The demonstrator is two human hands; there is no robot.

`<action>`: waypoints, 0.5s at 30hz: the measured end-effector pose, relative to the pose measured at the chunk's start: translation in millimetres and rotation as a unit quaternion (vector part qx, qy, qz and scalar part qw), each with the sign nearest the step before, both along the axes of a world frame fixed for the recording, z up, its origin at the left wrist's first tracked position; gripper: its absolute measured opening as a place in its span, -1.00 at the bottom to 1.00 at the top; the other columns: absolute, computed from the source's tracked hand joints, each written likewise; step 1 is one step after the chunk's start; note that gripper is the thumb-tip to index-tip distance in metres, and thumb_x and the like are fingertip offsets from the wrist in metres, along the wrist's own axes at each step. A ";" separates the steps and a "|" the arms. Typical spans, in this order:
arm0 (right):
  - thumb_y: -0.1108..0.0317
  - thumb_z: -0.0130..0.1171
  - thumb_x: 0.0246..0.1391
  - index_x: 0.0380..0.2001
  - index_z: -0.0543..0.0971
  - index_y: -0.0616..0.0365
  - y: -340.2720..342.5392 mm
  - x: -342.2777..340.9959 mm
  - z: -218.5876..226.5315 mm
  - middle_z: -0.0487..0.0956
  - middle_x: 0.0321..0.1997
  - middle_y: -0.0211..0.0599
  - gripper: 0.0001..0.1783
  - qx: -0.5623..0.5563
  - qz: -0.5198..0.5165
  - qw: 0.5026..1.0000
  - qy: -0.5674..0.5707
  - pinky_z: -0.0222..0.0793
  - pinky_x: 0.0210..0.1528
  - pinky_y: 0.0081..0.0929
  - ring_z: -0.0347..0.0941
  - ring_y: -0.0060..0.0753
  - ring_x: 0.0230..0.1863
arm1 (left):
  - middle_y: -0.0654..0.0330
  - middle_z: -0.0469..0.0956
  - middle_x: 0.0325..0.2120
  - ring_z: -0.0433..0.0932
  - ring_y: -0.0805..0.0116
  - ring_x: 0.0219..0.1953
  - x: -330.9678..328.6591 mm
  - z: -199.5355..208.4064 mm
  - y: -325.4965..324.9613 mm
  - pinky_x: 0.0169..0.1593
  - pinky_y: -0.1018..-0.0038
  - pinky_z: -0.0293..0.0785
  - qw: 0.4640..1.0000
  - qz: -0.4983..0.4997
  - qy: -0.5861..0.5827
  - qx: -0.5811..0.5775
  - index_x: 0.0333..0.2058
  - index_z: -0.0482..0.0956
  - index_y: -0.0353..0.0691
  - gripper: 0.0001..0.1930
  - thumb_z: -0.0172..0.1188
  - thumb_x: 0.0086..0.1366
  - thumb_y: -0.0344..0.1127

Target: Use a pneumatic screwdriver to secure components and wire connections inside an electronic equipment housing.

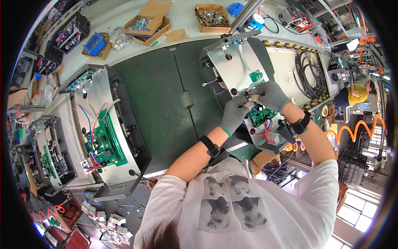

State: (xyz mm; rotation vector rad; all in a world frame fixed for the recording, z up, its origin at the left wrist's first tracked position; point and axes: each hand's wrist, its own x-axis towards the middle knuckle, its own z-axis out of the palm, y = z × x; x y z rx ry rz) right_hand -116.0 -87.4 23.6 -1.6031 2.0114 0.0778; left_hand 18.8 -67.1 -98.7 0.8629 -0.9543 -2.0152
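In grey gloves, my left hand (235, 111) and my right hand (271, 96) meet over an open metal chassis (230, 62). The fingertips of both are pinched close together beside thin dark and red wires; whatever sits between them is too small and covered to name. Below the fingers lies a green circuit board (262, 116), partly hidden by the hands. Red and blue wires (265, 129) rise from its near end. A smaller green board (256, 76) shows just beyond my right hand. A loose cable with a ring end (210, 82) sticks out at the chassis's left side.
Another open chassis (97, 89) with a green board stands left on the dark green bench top (153, 91). Cardboard boxes of small parts (212, 18) and a blue bin (95, 45) line the back shelf. Coiled black cable (309, 76) lies right. A person in yellow (357, 94) is farther right.
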 end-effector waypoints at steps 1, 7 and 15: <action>0.23 0.22 -0.12 -0.39 0.63 0.17 -0.5 0.3 -1.5 0.59 -0.41 -0.09 -0.74 -0.002 -0.003 1.000 0.008 0.42 -0.27 -0.35 0.52 -0.13 -0.38 | 0.32 0.50 -0.54 0.39 0.64 -0.50 0.2 -3.6 -1.0 -0.42 0.65 0.33 1.000 -0.001 0.008 0.005 -0.35 0.55 -0.35 -0.88 0.18 0.09 -0.53; 0.23 0.17 -0.11 -0.38 0.60 0.17 8.3 -0.5 -19.5 0.58 -0.41 -0.04 -0.74 -0.056 -0.069 0.995 0.035 0.41 -0.23 -0.31 0.52 -0.03 -0.33 | 0.30 0.47 -0.55 0.37 0.59 -0.53 6.5 -4.5 0.9 -0.41 0.60 0.35 0.995 -0.045 -0.071 -0.052 -0.37 0.52 -0.31 -0.85 0.25 0.07 -0.44; 0.20 0.18 -0.09 -0.41 0.59 0.24 12.6 10.2 -27.6 0.58 -0.44 -0.02 -0.70 -0.014 -0.097 0.994 0.056 0.42 -0.27 -0.34 0.54 -0.10 -0.36 | 0.19 0.46 -0.67 0.38 0.48 -0.63 6.0 19.0 9.1 -0.47 0.52 0.35 0.976 -0.008 -0.194 -0.099 -0.48 0.49 -0.30 -0.80 0.28 0.05 -0.30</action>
